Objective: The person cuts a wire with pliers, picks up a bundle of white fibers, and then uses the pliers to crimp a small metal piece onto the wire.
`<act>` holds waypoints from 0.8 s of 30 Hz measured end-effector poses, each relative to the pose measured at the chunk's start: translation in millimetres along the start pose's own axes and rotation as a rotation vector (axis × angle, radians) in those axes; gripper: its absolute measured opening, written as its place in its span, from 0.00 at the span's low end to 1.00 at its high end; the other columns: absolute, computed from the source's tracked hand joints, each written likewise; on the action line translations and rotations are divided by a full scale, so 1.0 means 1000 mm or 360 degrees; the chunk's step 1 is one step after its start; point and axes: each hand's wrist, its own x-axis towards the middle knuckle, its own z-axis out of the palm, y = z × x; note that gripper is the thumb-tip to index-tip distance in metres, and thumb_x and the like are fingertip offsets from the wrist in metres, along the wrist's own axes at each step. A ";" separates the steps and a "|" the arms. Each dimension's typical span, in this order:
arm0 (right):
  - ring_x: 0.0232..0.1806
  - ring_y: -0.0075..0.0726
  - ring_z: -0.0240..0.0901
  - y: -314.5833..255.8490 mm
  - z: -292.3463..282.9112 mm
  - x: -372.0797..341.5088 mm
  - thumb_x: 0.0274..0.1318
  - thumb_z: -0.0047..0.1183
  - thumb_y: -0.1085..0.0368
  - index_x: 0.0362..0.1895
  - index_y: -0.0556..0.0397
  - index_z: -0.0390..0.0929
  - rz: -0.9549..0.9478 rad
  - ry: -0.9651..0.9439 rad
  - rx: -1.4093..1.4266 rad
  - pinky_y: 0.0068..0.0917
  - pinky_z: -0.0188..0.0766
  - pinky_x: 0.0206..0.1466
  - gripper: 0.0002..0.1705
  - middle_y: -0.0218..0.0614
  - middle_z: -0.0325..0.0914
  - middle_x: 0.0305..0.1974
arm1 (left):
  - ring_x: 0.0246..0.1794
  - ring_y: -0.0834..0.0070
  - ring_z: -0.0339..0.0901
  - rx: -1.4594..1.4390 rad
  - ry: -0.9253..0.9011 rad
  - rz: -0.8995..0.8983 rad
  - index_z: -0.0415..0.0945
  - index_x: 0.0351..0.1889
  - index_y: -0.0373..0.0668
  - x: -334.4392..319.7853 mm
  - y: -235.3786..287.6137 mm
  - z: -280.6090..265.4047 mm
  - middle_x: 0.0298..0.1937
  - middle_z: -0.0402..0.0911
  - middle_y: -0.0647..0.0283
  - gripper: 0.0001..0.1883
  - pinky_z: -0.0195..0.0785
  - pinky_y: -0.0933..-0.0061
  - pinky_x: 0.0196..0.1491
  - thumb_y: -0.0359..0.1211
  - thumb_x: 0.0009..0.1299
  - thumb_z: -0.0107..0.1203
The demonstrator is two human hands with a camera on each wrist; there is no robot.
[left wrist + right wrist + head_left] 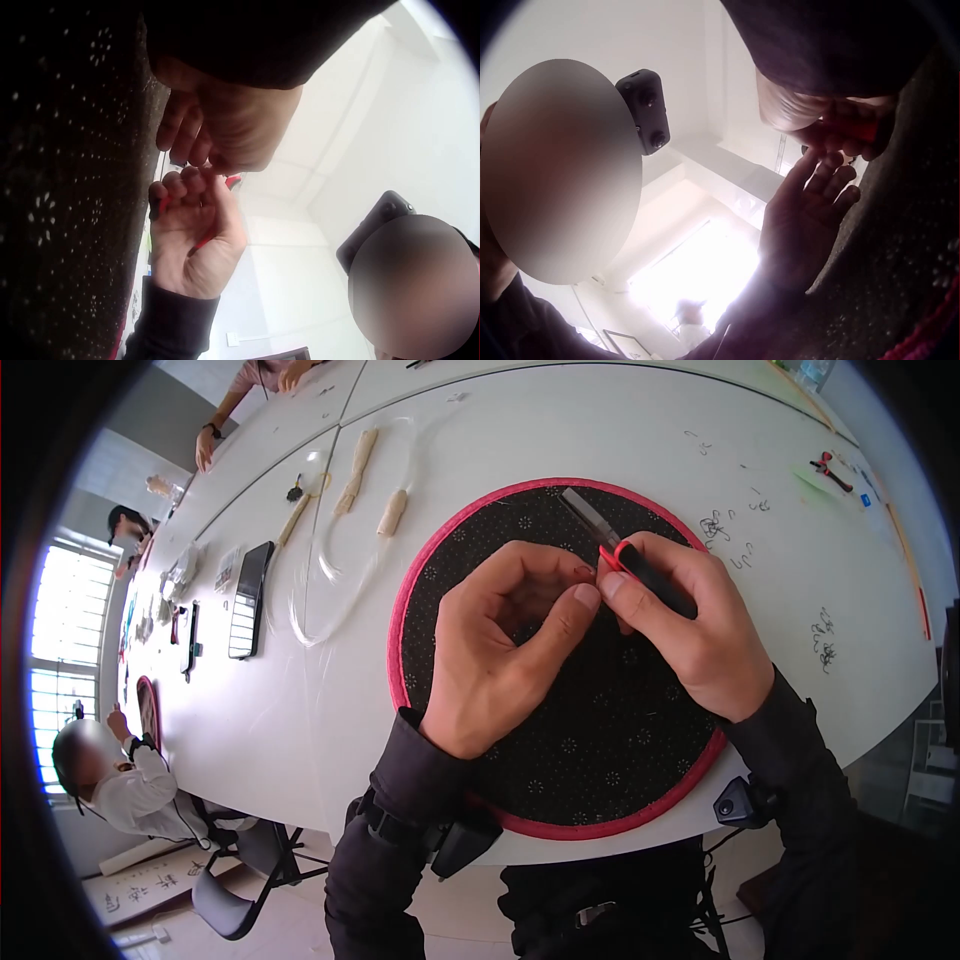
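Observation:
In the head view my left hand (500, 645) and right hand (690, 620) meet fingertip to fingertip above a round black mat (560, 760) with a red edge. The right hand grips pliers (590, 518) with red and black handles, their flat metal nose pointing away to the upper left. The left thumb and forefinger pinch at a tiny dark reddish piece (583, 571), mostly hidden by the fingertips; I cannot tell its kind. Both wrist views show the hands close together, with red of the pliers' handles (851, 129) in the right hand's palm.
Several small black curled pieces (712, 528) lie scattered right of the mat. Another red and black hand tool (832, 472) lies at the far right. Leftward are a phone (250, 600), wooden handles (358, 470) and clear tubing (320, 635). Other people sit along the table (350, 740).

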 end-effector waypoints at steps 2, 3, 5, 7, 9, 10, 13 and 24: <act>0.29 0.25 0.70 0.000 0.000 0.000 0.64 0.54 0.62 0.38 0.60 0.78 -0.0011 0.0007 -0.0011 0.26 0.67 0.36 0.12 0.32 0.74 0.25 | 0.45 0.78 0.81 -0.0063 0.0022 0.0058 0.74 0.52 0.33 0.000 -0.004 0.001 0.46 0.82 0.61 0.12 0.73 0.78 0.47 0.27 0.73 0.59; 0.29 0.25 0.71 0.002 0.001 0.000 0.64 0.54 0.62 0.38 0.60 0.78 -0.0032 0.0014 -0.0024 0.26 0.68 0.36 0.11 0.33 0.75 0.25 | 0.45 0.78 0.81 -0.0060 0.0036 0.0109 0.74 0.52 0.33 0.001 -0.005 0.002 0.47 0.82 0.61 0.13 0.74 0.77 0.47 0.26 0.73 0.58; 0.29 0.27 0.72 0.002 0.001 0.000 0.63 0.55 0.63 0.38 0.61 0.78 -0.0059 0.0018 -0.0059 0.27 0.68 0.37 0.11 0.34 0.76 0.25 | 0.46 0.78 0.81 -0.0053 0.0064 0.0211 0.74 0.53 0.32 0.002 -0.008 0.002 0.48 0.81 0.60 0.13 0.74 0.77 0.49 0.26 0.73 0.58; 0.29 0.28 0.73 0.000 0.000 0.000 0.63 0.54 0.64 0.38 0.61 0.77 -0.0067 0.0008 -0.0102 0.27 0.69 0.37 0.10 0.35 0.77 0.25 | 0.45 0.78 0.81 -0.0029 0.0053 0.0203 0.75 0.51 0.32 0.002 -0.006 0.003 0.46 0.82 0.61 0.11 0.74 0.77 0.49 0.26 0.73 0.58; 0.29 0.29 0.74 0.003 0.000 0.001 0.63 0.54 0.64 0.38 0.61 0.77 -0.0125 0.0001 -0.0120 0.27 0.69 0.37 0.10 0.35 0.77 0.25 | 0.43 0.78 0.81 0.0045 0.0055 0.0130 0.76 0.49 0.32 0.001 -0.003 0.003 0.44 0.83 0.61 0.10 0.74 0.77 0.48 0.26 0.73 0.58; 0.29 0.29 0.74 0.004 0.001 0.001 0.63 0.54 0.65 0.37 0.61 0.77 -0.0154 -0.0002 -0.0129 0.27 0.69 0.37 0.10 0.36 0.78 0.25 | 0.43 0.78 0.81 0.0107 0.0063 0.0063 0.76 0.48 0.31 0.000 0.000 0.001 0.43 0.83 0.62 0.09 0.74 0.77 0.48 0.26 0.73 0.58; 0.28 0.29 0.74 0.001 -0.001 0.001 0.64 0.54 0.65 0.37 0.62 0.77 -0.0129 -0.0033 -0.0192 0.27 0.69 0.37 0.10 0.35 0.78 0.25 | 0.40 0.79 0.82 0.0185 0.0065 0.0038 0.78 0.45 0.32 0.001 -0.002 -0.001 0.39 0.84 0.63 0.08 0.74 0.77 0.47 0.27 0.73 0.59; 0.27 0.26 0.72 -0.003 0.000 0.000 0.64 0.54 0.63 0.36 0.61 0.77 -0.0103 0.0013 -0.0244 0.26 0.68 0.36 0.12 0.34 0.76 0.24 | 0.37 0.81 0.81 0.0213 0.0132 0.0020 0.79 0.43 0.32 0.000 -0.002 0.001 0.35 0.84 0.64 0.07 0.73 0.79 0.43 0.27 0.72 0.59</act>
